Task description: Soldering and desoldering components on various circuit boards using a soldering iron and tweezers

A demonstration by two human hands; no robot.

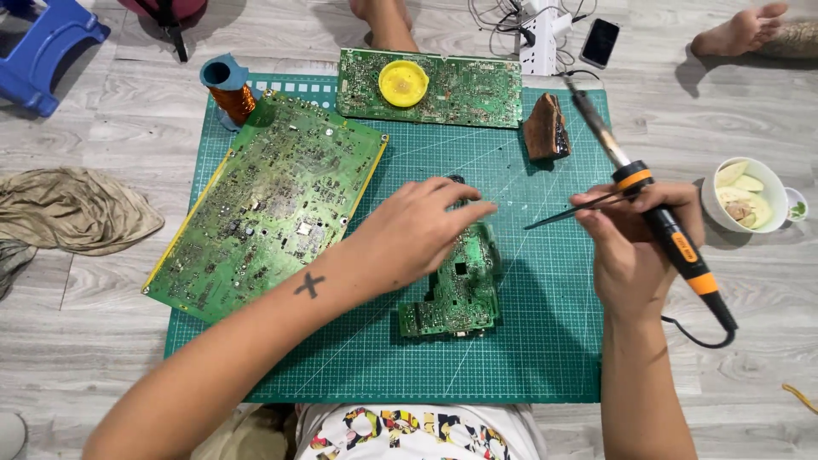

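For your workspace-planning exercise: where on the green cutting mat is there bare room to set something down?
Bare mat lies right of the small circuit board, below the right hand; another strip runs along the near edge. The far-left side is crowded by the large circuit board and copper coil.

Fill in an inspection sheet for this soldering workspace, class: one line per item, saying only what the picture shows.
Surface: green cutting mat on grey wood floor.
Job's things: small circuit board under left hand; right hand holds soldering iron and tweezers.
Clutter: two larger boards, yellow tin, copper coil, brown block, bowl of sliced fruit, cloth.
Fingers: left rest on small board.
Cables: iron's cord; power strip.
Surroundings: phone, blue stool, other people's feet.
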